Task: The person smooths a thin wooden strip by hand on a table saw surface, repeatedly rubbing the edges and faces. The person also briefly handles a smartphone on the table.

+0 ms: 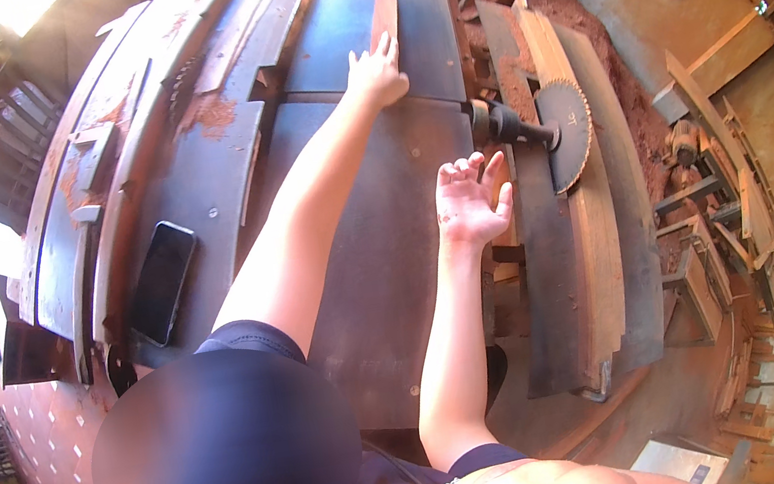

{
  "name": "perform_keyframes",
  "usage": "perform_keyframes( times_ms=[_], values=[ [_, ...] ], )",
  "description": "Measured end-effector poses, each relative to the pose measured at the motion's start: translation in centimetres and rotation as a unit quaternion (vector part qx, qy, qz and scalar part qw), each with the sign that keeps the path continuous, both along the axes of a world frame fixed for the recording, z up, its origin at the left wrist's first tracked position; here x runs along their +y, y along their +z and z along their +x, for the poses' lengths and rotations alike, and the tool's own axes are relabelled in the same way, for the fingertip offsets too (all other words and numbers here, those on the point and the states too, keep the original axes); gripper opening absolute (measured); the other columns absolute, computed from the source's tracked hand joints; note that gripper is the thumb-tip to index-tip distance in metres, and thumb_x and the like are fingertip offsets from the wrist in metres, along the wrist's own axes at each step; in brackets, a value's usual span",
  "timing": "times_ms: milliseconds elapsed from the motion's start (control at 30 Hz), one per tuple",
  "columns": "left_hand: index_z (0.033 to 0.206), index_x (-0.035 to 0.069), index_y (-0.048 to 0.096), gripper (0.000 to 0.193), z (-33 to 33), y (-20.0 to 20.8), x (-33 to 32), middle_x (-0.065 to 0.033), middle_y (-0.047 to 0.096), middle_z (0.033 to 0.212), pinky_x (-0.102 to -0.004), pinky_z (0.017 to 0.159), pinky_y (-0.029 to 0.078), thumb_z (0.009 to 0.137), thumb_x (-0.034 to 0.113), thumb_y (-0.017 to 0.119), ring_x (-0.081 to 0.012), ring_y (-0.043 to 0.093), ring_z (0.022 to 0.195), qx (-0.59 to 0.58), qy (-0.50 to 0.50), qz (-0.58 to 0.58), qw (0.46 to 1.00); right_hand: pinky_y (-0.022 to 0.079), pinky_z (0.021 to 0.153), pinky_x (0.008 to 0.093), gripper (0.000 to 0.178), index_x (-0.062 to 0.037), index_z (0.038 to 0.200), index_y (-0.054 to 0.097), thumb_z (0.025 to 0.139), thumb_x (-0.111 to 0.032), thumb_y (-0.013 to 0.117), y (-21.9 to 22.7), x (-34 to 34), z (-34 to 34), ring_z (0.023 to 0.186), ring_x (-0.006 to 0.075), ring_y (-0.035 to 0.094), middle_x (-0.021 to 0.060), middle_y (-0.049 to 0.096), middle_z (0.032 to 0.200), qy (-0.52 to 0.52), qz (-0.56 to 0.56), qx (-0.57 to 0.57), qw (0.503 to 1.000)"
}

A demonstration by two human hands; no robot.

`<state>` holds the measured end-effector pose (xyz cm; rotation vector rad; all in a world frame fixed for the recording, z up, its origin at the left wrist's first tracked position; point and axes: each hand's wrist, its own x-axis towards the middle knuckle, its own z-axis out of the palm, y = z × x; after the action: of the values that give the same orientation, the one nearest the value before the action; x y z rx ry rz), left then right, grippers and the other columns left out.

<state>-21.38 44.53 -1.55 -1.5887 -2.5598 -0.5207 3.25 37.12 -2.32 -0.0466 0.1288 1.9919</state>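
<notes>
My left hand stretches far across the dark metal table, palm down. Its fingers rest on the near end of a narrow reddish-brown wooden strip, and the thumb side is curled in, partly hidden. My right hand is raised above the table's right edge, palm up. Nothing lies in it, and its fingers are apart and loosely bent. Close to its right, the toothed circular saw blade sits on a dark shaft. Whether the blade is turning cannot be told.
A black phone lies on the left metal plate. Beyond it runs a long rail with sawdust around it. Right of the blade are long boards, a sawdust heap and a wooden frame. A blurred patch hides the lower left.
</notes>
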Motion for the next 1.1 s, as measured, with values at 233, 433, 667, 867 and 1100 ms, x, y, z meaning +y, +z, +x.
perform_keyframes(
  times_ms=[233,433,667,867,1100],
  values=[
    [0.151,-0.001,0.031,0.076,7.6,0.8,-11.9,-0.0187,0.028,0.16,-0.0531,0.114,0.029,0.083,0.024,0.054,-0.0399,0.047,0.133,-0.009,-0.037,-0.009,0.999,0.042,0.076,0.044,0.049,-0.0114,0.123,0.06,0.091,-0.047,0.05,-1.1,1.0,0.4,0.08,0.0269,0.054,0.0142,0.062,0.095,-0.03,0.036,-0.002,0.999],
    [0.151,-0.002,0.03,0.077,13.9,0.3,-23.4,-0.0199,0.026,0.16,-0.0552,0.116,0.028,0.081,0.02,0.056,-0.0429,0.041,0.137,-0.023,-0.078,0.019,0.996,0.041,0.077,0.0441,0.052,-0.0128,0.125,0.06,0.091,-0.051,0.05,-1.5,-1.0,0.7,0.083,0.0265,0.054,0.0134,0.061,0.101,-0.025,0.039,-0.003,0.999],
    [0.145,-0.008,0.035,0.078,25.2,3.6,-42.7,-0.0279,0.03,0.155,-0.0594,0.111,0.033,0.074,0.013,0.059,-0.053,0.043,0.131,-0.053,-0.121,0.038,0.99,0.041,0.077,0.0448,0.051,-0.0146,0.123,0.061,0.091,-0.052,0.05,-1.6,-2.4,1.0,0.084,0.0251,0.054,0.0097,0.064,0.101,-0.019,0.034,-0.025,0.999],
    [0.145,-0.006,0.038,0.079,30.7,4.5,-52.5,-0.0186,0.031,0.158,-0.0625,0.111,0.03,0.071,0.013,0.058,-0.0522,0.043,0.132,-0.089,-0.165,-0.004,0.982,0.042,0.078,0.045,0.05,-0.0149,0.121,0.063,0.089,-0.051,0.052,-1.5,-2.8,1.2,0.086,0.0254,0.056,0.0102,0.065,0.104,-0.014,0.038,-0.034,0.999],
    [0.146,-0.003,0.037,0.081,29.6,4.6,-50.7,-0.0195,0.032,0.158,-0.0625,0.113,0.027,0.071,0.016,0.06,-0.0458,0.04,0.138,-0.08,-0.152,-0.002,0.985,0.042,0.077,0.0449,0.05,-0.0135,0.121,0.063,0.088,-0.05,0.054,-1.7,-2.4,1.4,0.085,0.0262,0.055,0.0122,0.063,0.104,-0.024,0.032,-0.026,0.999]
  ],
)
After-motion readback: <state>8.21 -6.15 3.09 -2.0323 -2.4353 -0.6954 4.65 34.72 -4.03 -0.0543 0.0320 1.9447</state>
